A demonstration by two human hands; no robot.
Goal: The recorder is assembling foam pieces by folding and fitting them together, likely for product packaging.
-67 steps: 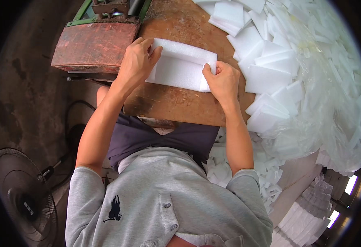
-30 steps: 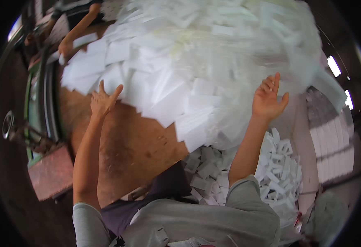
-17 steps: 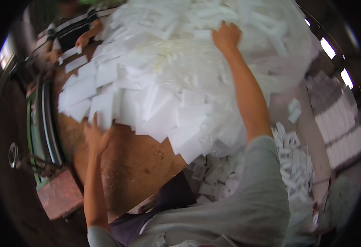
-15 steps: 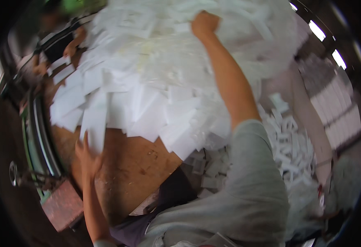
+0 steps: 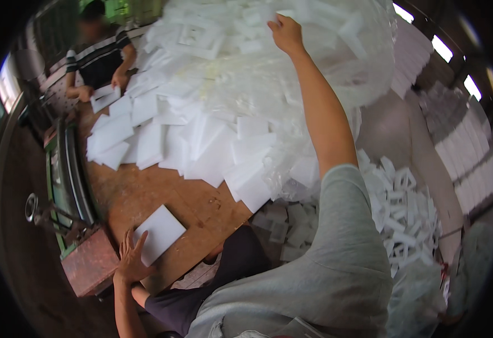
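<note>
White foam sheet (image 5: 157, 234), flat and rectangular, lying on the worn brown wooden table (image 5: 201, 211) at about seven o'clock in the view, one corner under the fingertips of the left hand (image 5: 129, 260). Left hand spread flat, fingers splayed, pressing on table and sheet edge rather than gripping. Right hand (image 5: 285, 32) stretched far up to about twelve o'clock, well apart from the sheet, fingers curled into the top of the heap of white foam pieces (image 5: 229, 101); clenched on a piece or merely buried in the heap, cannot tell. Heap between the two hands, at roughly eleven to one o'clock from the sheet: smooth matte slabs, mostly rectangles, some cut as open frames, tumbled at every angle, partly wrapped in clear crinkled plastic film (image 5: 314, 84). Tabletop scuffed and stained, bare wood showing. Green metal machine frame (image 5: 61, 186) at nine o'clock of the sheet, with a rusty red-brown block (image 5: 92, 262) just beside the left hand. More foam offcuts (image 5: 404, 208) on the floor at three o'clock. Another person in a striped shirt (image 5: 97, 53) at ten o'clock, hands on a white piece at the table's far end.
</note>
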